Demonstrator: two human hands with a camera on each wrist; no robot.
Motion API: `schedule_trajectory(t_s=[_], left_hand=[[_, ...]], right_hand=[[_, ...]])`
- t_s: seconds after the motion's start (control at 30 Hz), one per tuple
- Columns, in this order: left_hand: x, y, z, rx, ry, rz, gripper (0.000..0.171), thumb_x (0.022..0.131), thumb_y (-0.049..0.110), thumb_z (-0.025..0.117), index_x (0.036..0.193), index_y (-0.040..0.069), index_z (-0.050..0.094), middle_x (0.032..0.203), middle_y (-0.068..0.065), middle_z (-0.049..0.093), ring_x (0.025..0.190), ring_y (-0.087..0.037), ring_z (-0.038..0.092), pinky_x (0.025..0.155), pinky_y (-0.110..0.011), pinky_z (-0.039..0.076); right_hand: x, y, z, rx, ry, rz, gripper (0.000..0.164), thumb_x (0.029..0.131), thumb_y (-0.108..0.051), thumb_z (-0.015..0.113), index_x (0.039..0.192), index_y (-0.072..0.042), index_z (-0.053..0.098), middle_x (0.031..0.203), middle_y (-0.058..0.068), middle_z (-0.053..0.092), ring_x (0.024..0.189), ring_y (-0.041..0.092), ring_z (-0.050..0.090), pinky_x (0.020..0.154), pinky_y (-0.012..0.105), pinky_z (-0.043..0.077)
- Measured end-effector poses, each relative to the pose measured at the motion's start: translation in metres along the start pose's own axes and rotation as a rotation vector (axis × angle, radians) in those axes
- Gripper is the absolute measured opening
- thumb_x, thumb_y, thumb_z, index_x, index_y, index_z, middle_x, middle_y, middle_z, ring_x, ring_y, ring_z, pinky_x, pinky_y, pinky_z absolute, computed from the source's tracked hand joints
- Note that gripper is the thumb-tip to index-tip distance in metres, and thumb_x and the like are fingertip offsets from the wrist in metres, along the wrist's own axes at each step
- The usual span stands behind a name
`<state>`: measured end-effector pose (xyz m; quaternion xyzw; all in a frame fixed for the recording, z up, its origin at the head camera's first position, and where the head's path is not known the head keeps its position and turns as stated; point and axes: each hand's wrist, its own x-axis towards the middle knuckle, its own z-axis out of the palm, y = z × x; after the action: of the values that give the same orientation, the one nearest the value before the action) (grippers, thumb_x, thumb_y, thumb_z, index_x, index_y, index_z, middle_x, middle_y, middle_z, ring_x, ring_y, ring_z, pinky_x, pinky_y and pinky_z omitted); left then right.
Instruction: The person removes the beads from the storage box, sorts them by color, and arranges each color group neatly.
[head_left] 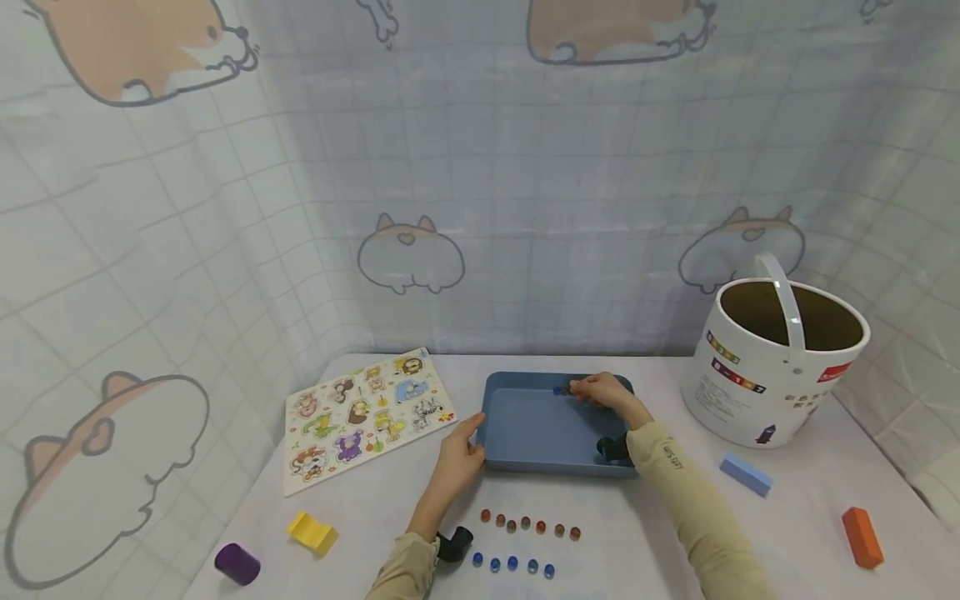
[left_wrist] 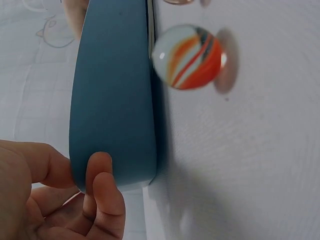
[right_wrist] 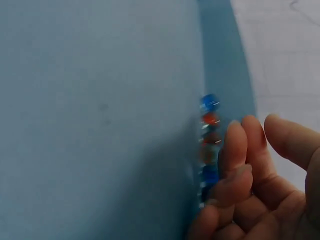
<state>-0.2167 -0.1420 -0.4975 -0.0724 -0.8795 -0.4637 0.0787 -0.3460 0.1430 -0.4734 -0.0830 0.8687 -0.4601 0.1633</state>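
Both arms (head_left: 693, 500) reach forward, the right farther
Left hand (head_left: 459, 458) shows bent fingers (left_wrist: 109, 197); right hand (head_left: 606, 392) angles leftward, its fingers loosely curled

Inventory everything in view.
Tray: 1, blue, centre
Marbles in tray: 5+ visible, blue/orange, far wall
Rear marbles: 7, brown/orange, before tray
Front marbles: 5, blue, foreground
Picture board: 1, multicoloured, left
Bucket: 1, white, right
Bar: 1, light blue, right
Brick: 1, orange, right
Wavy block: 1, yellow, left
Cylinder: 1, purple, left
Table: 1, white, below
Backdrop: 1, pale, around
Wrist cameras: 2, black, wrists
Sleeves: 2, beige, forearms
Left grip: 1, bare, touching tray
Right grip: 1, bare, over tray
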Motion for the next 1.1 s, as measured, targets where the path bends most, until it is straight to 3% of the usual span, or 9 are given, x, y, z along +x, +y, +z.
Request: schedule_trajectory(t_s=[0.17, 0.4, 0.7, 0.9, 1.1], left_hand=[[0.000, 0.001, 0.000, 0.010, -0.006, 0.014, 0.059, 0.078, -0.007, 0.051, 0.137, -0.007, 0.048, 0.140, -0.025, 0.051, 0.048, -0.002, 0.042, 0.047, -0.018, 0.043], [0.002, 0.004, -0.002, 0.031, 0.022, 0.031, 0.058, 0.078, -0.008, 0.052, 0.136, -0.006, 0.050, 0.140, -0.024, 0.052, 0.047, -0.002, 0.041, 0.046, -0.018, 0.041], [0.001, 0.003, 0.001, 0.034, 0.024, 0.014, 0.059, 0.076, -0.009, 0.052, 0.135, -0.005, 0.052, 0.139, -0.024, 0.053, 0.046, -0.001, 0.037, 0.046, -0.016, 0.039], [0.000, 0.003, 0.001, 0.037, 0.018, 0.028, 0.059, 0.076, -0.009, 0.052, 0.134, -0.007, 0.052, 0.138, -0.027, 0.052, 0.048, -0.002, 0.039, 0.046, -0.017, 0.040], [-0.001, 0.003, 0.001, 0.025, 0.012, 0.030, 0.059, 0.076, -0.009, 0.052, 0.134, -0.007, 0.052, 0.138, -0.027, 0.052, 0.048, -0.001, 0.037, 0.046, -0.017, 0.038]], right_hand=[[-0.008, 0.005, 0.000, -0.050, 0.046, 0.037, 0.041, 0.099, -0.032, 0.051, 0.103, 0.003, 0.071, 0.097, 0.012, 0.072, 0.075, 0.015, 0.057, 0.064, 0.026, 0.044], [-0.010, 0.002, -0.005, -0.081, 0.049, 0.058, 0.042, 0.098, -0.033, 0.050, 0.100, 0.002, 0.073, 0.086, 0.007, 0.074, 0.070, 0.014, 0.054, 0.057, 0.024, 0.039], [0.005, 0.007, -0.007, -0.082, 0.089, 0.007, 0.041, 0.100, -0.029, 0.049, 0.104, 0.006, 0.070, 0.093, 0.016, 0.072, 0.081, 0.019, 0.064, 0.069, 0.029, 0.050], [0.007, -0.005, -0.002, -0.015, -0.040, -0.017, 0.042, 0.100, -0.026, 0.049, 0.118, 0.008, 0.063, 0.111, 0.023, 0.069, 0.095, 0.026, 0.067, 0.082, 0.036, 0.055], [0.018, -0.025, 0.024, 0.025, -0.156, -0.033, 0.040, 0.100, -0.026, 0.050, 0.122, 0.006, 0.062, 0.115, 0.020, 0.068, 0.096, 0.022, 0.067, 0.086, 0.035, 0.055]])
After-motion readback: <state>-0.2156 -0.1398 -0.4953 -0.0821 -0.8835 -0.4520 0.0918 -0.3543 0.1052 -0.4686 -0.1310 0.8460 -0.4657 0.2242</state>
